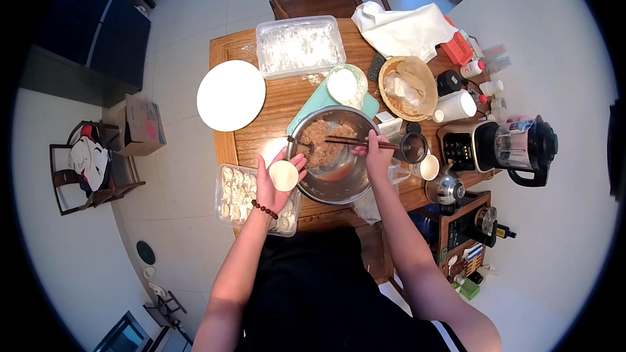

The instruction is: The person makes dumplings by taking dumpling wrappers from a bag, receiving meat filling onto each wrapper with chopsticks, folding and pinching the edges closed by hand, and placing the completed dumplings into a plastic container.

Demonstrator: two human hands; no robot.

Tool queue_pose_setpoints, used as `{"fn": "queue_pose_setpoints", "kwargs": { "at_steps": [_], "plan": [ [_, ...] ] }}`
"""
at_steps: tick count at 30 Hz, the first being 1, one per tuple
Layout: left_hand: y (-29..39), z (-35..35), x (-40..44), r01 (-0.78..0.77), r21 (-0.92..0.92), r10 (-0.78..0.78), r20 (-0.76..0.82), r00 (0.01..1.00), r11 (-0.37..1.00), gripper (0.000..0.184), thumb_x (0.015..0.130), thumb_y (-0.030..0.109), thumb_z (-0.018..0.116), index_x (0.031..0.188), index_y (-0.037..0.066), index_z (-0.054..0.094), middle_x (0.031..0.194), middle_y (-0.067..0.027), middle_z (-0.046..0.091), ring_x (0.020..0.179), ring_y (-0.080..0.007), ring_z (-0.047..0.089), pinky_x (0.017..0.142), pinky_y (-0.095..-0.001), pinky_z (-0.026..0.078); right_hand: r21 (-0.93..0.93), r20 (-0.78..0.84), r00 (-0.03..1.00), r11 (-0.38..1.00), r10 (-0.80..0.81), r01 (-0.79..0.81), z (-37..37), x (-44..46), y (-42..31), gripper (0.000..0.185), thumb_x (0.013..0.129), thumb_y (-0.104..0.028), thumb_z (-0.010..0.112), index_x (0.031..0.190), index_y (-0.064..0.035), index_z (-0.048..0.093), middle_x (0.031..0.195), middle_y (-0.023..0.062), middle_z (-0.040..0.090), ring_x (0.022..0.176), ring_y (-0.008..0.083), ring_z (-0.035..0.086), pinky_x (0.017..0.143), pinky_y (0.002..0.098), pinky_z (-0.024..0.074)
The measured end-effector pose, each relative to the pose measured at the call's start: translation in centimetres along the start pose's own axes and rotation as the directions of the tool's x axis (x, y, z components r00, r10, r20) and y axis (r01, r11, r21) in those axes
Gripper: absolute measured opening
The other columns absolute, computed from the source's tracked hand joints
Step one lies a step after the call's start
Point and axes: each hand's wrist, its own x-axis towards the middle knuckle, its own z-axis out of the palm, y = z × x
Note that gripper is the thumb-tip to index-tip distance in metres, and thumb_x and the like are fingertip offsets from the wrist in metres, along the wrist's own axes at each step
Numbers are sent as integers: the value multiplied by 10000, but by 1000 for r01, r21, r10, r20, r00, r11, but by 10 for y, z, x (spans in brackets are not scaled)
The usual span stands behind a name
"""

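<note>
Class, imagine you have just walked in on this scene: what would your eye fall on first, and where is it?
Probably the big metal bowl of mince in the middle, with the right hand holding chopsticks over it. Just left of it, a pale round of dough lies on the open left hand. Next, the large white plate stands out at the table's left edge.

wooden table (277,99); on it: steel bowl (332,190); floured tub (303,73); wicker basket (428,85)
</note>
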Motion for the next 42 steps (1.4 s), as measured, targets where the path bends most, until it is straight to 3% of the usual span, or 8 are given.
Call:
{"fn": "queue_pose_setpoints", "kwargs": {
  "at_steps": [5, 10, 19, 27, 36, 39, 41, 42],
  "plan": [
    [1, 0, -4, -7, -2, 7, -3, 1000, 1000, 884, 981, 755, 340, 1518, 52, 352, 1443, -269, 511, 1357, -376, 509, 1139, -510, 423, 74, -42, 998, 996, 46, -42, 2, -3, -6, 284, 1041, -210, 591, 859, -8, 507, 710, 129, 621, 574, 197, 663, 533, 384, 639],
    [-4, -14, -15, -47, -55, 45, -28, 999, 997, 831, 983, 736, 385, 1303, -17, 530, 1364, -268, 569, 1295, -388, 555, 1109, -514, 456, 157, -98, 994, 987, 57, -41, -2, -4, -8, 277, 1032, -215, 607, 874, -6, 517, 707, 137, 628, 540, 217, 666, 507, 383, 626],
    [-20, 1, -21, 12, -78, -11, 12, 1000, 997, 854, 999, 721, 352, 1306, -56, 531, 1363, -259, 573, 1305, -399, 548, 1119, -506, 450, 252, -92, 993, 966, 77, -52, -15, -12, -40, 248, 1043, -222, 587, 921, -15, 526, 714, 113, 633, 566, 210, 663, 546, 375, 630],
    [-20, 47, -16, 35, -145, -25, 75, 997, 989, 861, 1020, 699, 307, 1397, -63, 443, 1432, -247, 509, 1374, -393, 479, 1163, -508, 400, 335, 128, 990, 937, 62, -102, -4, -65, -125, 242, 1053, -204, 571, 870, -47, 552, 708, 111, 644, 552, 203, 647, 509, 364, 587],
    [-5, 97, -42, 2, -206, 43, 213, 976, 979, 873, 1015, 723, 249, 1255, -60, 550, 1313, -243, 581, 1303, -395, 524, 1131, -501, 409, 222, 220, 974, 970, 49, -99, 14, -116, -162, 269, 1066, -177, 544, 837, -44, 498, 702, 88, 603, 558, 182, 635, 498, 345, 562],
    [-4, 99, -49, -26, -197, 72, 229, 971, 980, 843, 1017, 714, 275, 1170, -53, 590, 1278, -239, 595, 1292, -396, 532, 1121, -496, 419, 108, 269, 959, 992, -94, 67, 19, -126, -167, 233, 1068, -147, 525, 860, -47, 497, 792, 98, 604, 557, 197, 624, 493, 333, 550],
    [-3, 101, -52, -45, -200, 85, 197, 977, 979, 815, 1022, 701, 303, 1120, -49, 607, 1262, -232, 603, 1284, -392, 541, 1120, -486, 423, -31, 381, 883, 950, -276, 311, 26, -138, -183, 219, 1058, -101, 533, 857, -24, 493, 838, 110, 589, 604, 190, 636, 541, 319, 551],
    [-3, 101, -53, -45, -202, 86, 199, 976, 978, 815, 1022, 701, 303, 1120, -49, 607, 1262, -232, 603, 1284, -392, 541, 1120, -486, 423, -17, 355, 893, 954, -275, 300, 33, -148, -195, 196, 1011, -38, 599, 831, -8, 525, 748, 63, 606, 641, 152, 645, 625, 279, 515]
  ]
}}
